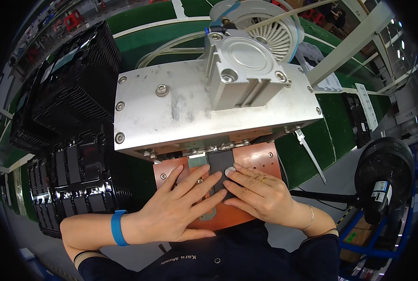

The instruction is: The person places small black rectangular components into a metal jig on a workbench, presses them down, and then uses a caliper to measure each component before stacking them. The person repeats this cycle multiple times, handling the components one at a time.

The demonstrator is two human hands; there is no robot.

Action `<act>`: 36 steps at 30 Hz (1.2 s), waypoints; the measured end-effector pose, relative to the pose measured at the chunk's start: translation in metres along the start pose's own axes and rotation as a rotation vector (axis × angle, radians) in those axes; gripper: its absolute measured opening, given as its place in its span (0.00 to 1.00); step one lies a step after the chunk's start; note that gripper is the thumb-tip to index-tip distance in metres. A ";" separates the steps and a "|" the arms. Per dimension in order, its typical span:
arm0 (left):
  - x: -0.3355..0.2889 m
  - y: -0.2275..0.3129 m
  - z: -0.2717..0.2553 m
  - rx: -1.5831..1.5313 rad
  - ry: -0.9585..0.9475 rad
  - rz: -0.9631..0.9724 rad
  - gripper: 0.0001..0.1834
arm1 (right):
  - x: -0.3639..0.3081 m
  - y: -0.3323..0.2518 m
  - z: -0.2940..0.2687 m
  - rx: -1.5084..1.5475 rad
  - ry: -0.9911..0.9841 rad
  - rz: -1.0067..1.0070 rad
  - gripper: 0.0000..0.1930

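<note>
A dark grey flat rectangular piece (220, 164) lies on the copper-coloured base of a metal press (190, 105), its far end by the press's front opening. My left hand (174, 213) is open, fingers spread, with fingertips resting on the piece's left side. From the right, my right hand (267, 199) reaches over with stretched fingers, touching the piece's right side. A small white round thing (229, 171) shows at one right fingertip; whether it covers the finger or lies under it, I cannot tell. My hands hide part of the piece's near end.
Stacked black plastic trays (78, 79) stand at left; a nearer black tray (78, 175) holds several dark grey pieces. A silver cylinder block (246, 65) tops the press. A white fan (274, 28) is behind it, a black fan (382, 173) at right.
</note>
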State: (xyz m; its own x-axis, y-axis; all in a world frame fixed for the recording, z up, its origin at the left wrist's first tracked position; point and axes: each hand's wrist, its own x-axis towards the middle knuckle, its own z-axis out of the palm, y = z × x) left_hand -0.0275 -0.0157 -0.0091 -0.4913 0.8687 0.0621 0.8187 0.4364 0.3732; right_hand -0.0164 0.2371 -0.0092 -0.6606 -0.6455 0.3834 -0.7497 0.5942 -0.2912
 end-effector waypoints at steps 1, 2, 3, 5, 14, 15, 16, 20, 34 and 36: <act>0.000 0.000 0.000 -0.003 0.004 0.000 0.41 | 0.001 0.000 -0.001 0.003 -0.007 0.000 0.20; 0.000 -0.001 0.000 -0.006 0.007 0.000 0.40 | 0.001 0.001 -0.001 0.005 -0.013 0.000 0.20; 0.000 -0.001 0.000 -0.003 0.009 0.000 0.40 | 0.002 0.001 -0.001 0.007 -0.015 0.001 0.20; 0.000 -0.001 0.001 0.006 0.015 0.003 0.40 | 0.001 0.000 -0.002 0.006 -0.017 0.002 0.20; 0.001 0.002 -0.001 0.001 0.001 -0.002 0.38 | 0.003 0.000 -0.005 -0.013 -0.082 -0.013 0.21; 0.001 0.001 0.001 0.004 0.015 0.000 0.37 | 0.003 -0.001 -0.005 -0.001 -0.091 0.011 0.20; 0.002 0.001 0.001 0.012 0.026 0.006 0.36 | 0.004 -0.005 -0.005 0.009 -0.093 0.037 0.19; 0.001 -0.002 0.003 0.010 0.031 0.019 0.34 | 0.007 -0.023 -0.017 0.341 -0.208 0.332 0.20; -0.003 0.009 -0.028 -0.457 0.347 -0.226 0.20 | 0.018 0.015 -0.019 1.175 -0.014 0.820 0.12; 0.000 0.009 -0.026 -0.784 0.404 -0.363 0.14 | 0.007 0.004 -0.017 1.242 0.067 0.746 0.12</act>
State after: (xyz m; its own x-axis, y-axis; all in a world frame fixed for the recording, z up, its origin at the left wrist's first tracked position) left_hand -0.0281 -0.0177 0.0187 -0.8620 0.5004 0.0810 0.2360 0.2547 0.9378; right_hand -0.0238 0.2432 0.0070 -0.9281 -0.3338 -0.1649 0.1882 -0.0383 -0.9814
